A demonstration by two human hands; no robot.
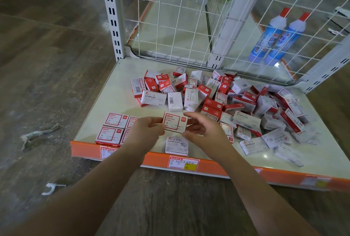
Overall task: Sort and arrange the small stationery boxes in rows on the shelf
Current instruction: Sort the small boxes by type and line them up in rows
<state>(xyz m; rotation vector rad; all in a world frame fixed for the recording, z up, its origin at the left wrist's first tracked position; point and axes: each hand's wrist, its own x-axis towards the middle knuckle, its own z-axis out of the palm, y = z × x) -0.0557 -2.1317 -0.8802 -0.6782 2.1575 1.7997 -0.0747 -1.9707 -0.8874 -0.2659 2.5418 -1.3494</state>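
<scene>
Both hands hold one red-and-white paper clip box [175, 123] just above the shelf [121, 105]: left hand [146, 128] pinches its left edge, right hand [203, 128] its right, beside the arranged boxes [113, 128], with the loose pile [236, 103] behind.

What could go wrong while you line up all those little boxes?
1. The paper clip box is pinched only at its edges by the left hand and right hand, so it might slip.
2. The white paper clips box sits near the shelf front edge; a forearm could nudge it off.
3. The loose pile mixes staples and clips, so a box could join the wrong row.
</scene>
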